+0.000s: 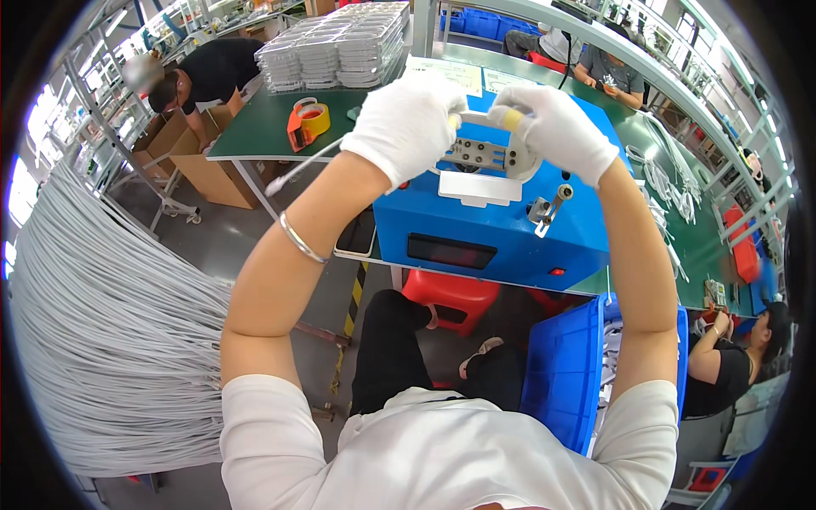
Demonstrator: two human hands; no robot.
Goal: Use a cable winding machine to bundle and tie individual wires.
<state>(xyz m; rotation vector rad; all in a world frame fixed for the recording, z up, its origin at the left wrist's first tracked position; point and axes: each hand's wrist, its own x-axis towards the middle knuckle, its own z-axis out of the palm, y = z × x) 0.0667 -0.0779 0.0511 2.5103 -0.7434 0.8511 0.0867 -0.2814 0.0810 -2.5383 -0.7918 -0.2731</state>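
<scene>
Hands [406,119] [561,129], white-gloved, slim cable [306,164], boxy machine [501,225], perhaps metal

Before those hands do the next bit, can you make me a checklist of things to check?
1. Left hand gloved: ok.
2. Right hand gloved: ok.
3. Both hands over the blue machine: ok.
4. Roll of tape out of the way: ok, it lies left of the machine.
5. White cable gripped firmly: cannot tell, the hands hide it.
</scene>
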